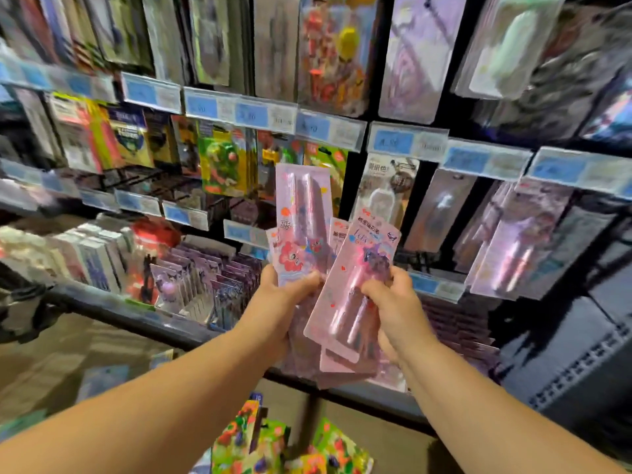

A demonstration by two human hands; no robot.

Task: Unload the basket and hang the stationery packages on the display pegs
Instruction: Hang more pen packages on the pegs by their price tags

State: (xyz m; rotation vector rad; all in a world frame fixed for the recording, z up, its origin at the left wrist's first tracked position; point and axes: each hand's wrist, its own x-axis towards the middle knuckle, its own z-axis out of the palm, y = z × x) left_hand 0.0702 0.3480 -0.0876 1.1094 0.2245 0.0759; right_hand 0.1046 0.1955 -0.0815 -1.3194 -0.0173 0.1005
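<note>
I hold a fan of several pink pen packages in front of a peg wall. My left hand grips the lower part of the stack, whose tallest card stands upright. My right hand pinches the front pink package, which tilts to the right over the others. Similar pink and purple packages hang on pegs at the right. The basket is not in view.
Price-tag rails run across the rows of hanging packages. A shelf ledge below carries boxed purple stationery. Colourful packages lie low in front of me. Dark slatted panels fill the lower right.
</note>
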